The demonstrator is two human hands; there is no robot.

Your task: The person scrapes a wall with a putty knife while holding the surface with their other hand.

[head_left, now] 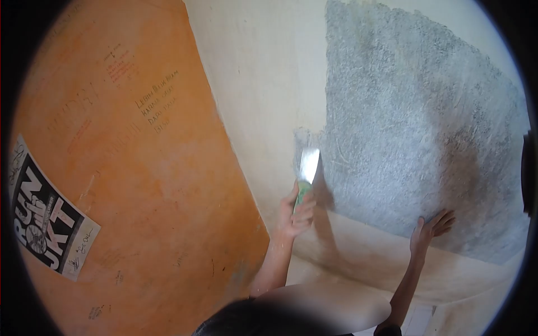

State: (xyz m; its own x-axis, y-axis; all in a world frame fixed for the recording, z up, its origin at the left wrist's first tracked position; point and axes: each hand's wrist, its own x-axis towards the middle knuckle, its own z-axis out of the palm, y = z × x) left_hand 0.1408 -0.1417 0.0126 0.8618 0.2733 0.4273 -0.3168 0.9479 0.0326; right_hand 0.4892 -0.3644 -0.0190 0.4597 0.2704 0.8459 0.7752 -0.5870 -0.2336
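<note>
My left hand [297, 215] is closed around the green handle [303, 192] of a scraper with a flat, shiny metal blade [309, 164]. The blade points up, against or very near the cream wall, beside a small grey scraped strip [301, 136]. A large, rough grey patch [381, 112] covers the wall just to the right of it. My right hand [434, 226] lies with fingers extended on the lower part of that grey patch, holding nothing.
An orange wall [168, 168] with handwriting stands at the left, meeting the cream wall [252, 84] at a corner. A black-and-white sticker [53, 215] is on the orange wall. Below the grey patch runs a stained cream band [370, 241]. A blurred pale shape fills the bottom centre.
</note>
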